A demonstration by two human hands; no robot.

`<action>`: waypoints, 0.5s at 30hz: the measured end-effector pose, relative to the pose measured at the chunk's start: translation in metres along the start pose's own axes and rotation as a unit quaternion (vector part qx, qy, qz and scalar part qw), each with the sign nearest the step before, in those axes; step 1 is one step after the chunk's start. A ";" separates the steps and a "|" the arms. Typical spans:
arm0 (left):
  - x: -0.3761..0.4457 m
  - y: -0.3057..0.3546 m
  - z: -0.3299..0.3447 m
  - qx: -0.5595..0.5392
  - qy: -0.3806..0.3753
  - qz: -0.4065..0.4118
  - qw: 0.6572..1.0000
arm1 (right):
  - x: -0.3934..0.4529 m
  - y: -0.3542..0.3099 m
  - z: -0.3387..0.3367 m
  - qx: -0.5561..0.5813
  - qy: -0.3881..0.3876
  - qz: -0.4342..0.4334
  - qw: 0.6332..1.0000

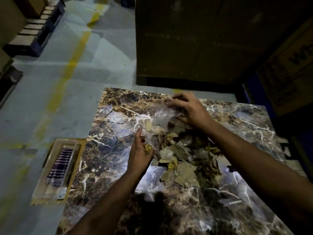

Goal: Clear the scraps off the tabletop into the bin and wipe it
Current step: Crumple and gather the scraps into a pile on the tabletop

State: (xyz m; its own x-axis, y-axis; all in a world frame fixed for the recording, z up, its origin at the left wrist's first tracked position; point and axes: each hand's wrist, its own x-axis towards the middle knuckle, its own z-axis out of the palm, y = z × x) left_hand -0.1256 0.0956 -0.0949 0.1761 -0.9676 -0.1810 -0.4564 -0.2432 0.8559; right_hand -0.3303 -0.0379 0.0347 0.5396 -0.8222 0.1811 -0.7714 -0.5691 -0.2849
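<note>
A heap of scraps (181,163), torn cardboard bits, yellow pieces and crumpled plastic, lies in the middle of the marble-patterned tabletop (108,167). A clear plastic sheet (157,119) with a few scraps on it stretches between my hands above the table. My left hand (138,153) pinches its near edge along with some yellow bits. My right hand (188,109) grips its far edge, fingers curled. On the floor at the table's left edge stands the bin (50,189), an open box with a striped cloth (59,165) inside.
Large cardboard boxes (194,39) stand just beyond the table's far edge, with more printed boxes (288,73) at the right. A pallet (35,31) with stacked goods sits far left. Grey floor with a yellow line (71,65) runs to the left of the table.
</note>
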 end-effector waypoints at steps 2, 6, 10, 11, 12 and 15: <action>0.005 0.002 0.003 -0.027 0.014 -0.003 1.000 | -0.033 0.014 -0.010 -0.050 0.089 -0.003 0.995; 0.009 0.013 0.011 -0.081 0.060 0.011 0.995 | -0.096 0.044 0.003 -0.167 0.165 -0.022 0.972; 0.008 0.030 0.028 -0.032 0.036 0.039 0.998 | -0.142 0.049 0.030 -0.180 0.020 -0.014 0.983; 0.008 0.033 0.034 -0.035 0.026 0.061 0.997 | -0.149 0.047 0.035 -0.164 -0.010 -0.001 0.986; 0.008 0.036 0.040 -0.037 0.014 0.084 0.996 | -0.155 0.044 0.039 -0.144 -0.026 0.014 0.989; 0.009 0.047 0.061 -0.025 -0.034 0.124 0.991 | -0.167 0.034 0.054 -0.090 -0.061 0.053 0.993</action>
State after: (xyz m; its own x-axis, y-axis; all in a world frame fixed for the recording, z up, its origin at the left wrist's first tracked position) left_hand -0.1984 0.0711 -0.0859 0.0032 -1.0000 0.0073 -0.4339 0.0051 0.9009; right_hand -0.4289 0.0806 -0.0559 0.4807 -0.8760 0.0397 -0.8679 -0.4817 -0.1212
